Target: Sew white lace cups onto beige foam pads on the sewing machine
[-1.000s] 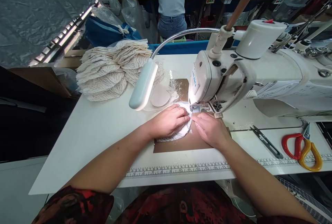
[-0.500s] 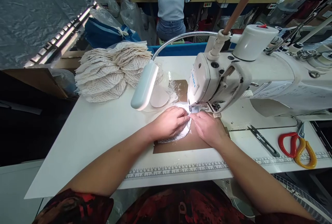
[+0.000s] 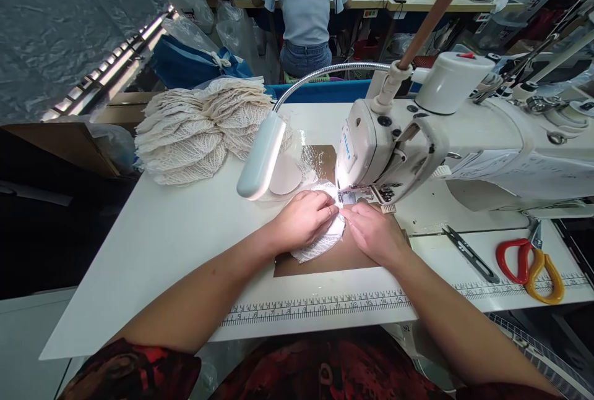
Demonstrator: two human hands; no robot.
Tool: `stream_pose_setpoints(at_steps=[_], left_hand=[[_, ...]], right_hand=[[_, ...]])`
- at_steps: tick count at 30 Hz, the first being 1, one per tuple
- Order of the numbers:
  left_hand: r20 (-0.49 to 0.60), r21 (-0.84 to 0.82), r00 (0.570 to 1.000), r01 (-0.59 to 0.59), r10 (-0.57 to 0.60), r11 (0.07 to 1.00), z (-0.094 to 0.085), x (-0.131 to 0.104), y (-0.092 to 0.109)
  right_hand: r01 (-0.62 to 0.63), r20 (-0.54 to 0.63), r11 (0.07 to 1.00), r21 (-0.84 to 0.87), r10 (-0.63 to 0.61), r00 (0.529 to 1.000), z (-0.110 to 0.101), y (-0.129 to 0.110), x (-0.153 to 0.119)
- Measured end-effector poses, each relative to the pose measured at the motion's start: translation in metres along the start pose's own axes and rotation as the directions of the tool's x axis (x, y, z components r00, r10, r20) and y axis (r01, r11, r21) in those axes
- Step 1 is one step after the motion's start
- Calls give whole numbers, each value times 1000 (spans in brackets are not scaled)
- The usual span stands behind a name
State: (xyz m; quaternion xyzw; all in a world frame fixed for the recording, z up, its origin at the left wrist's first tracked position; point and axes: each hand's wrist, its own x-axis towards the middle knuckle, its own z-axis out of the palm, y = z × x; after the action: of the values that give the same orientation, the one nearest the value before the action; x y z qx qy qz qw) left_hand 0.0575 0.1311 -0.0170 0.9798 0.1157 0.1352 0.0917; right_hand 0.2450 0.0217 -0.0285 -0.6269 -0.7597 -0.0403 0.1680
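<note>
A white lace fabric piece (image 3: 321,244) with a rounded edge lies under the needle area of the sewing machine (image 3: 366,140). My left hand (image 3: 307,217) rests on top of it, fingers bent together and gripping the cloth close to the needle. On the other side, my right hand (image 3: 374,230) pinches the edge of the same piece just in front of the presser foot. The fingertips of both hands nearly meet there. Part of the lace is covered by my left hand. Behind that hand sits a pale round disc (image 3: 284,175) on more lace.
Stacked lace pieces (image 3: 185,134) stand at the back left. A lamp (image 3: 262,156) on a bent metal neck hangs over the table. Thread snips (image 3: 471,255) and scissors (image 3: 529,264) lie at right. A printed ruler (image 3: 320,308) runs along the front edge. Ahead sits a person (image 3: 304,4).
The lace piece has turned under my hands, its lower edge shifting right and showing a more pointed outline. Both hands stay close to the needle. The person ahead has moved their arms.
</note>
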Motion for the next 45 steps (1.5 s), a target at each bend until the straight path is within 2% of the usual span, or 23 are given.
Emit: stream_pose_setpoints(at_steps=[6, 10, 19, 27, 36, 45], left_hand=[[61, -2, 996, -71, 71, 997, -3, -1, -4], [98, 1, 993, -69, 69, 998, -4, 1, -5], [65, 12, 991, -119, 118, 993, 3, -2, -10], [69, 26, 993, -97, 95, 995, 3, 1, -15], [26, 26, 998, -61, 60, 998, 1, 2, -14], [5, 25, 1000, 18, -18, 1000, -2, 2, -16]], right_hand=[[61, -16, 997, 49, -60, 998, -4, 1, -1], [62, -32, 995, 73, -60, 998, -5, 1, -1], [3, -9, 1000, 27, -2, 1000, 2, 0, 1], [-67, 74, 997, 38, 64, 995, 1, -1, 3], [-87, 54, 989, 121, 81, 995, -2, 0, 1], [-99, 123, 991, 94, 87, 989, -4, -3, 4]])
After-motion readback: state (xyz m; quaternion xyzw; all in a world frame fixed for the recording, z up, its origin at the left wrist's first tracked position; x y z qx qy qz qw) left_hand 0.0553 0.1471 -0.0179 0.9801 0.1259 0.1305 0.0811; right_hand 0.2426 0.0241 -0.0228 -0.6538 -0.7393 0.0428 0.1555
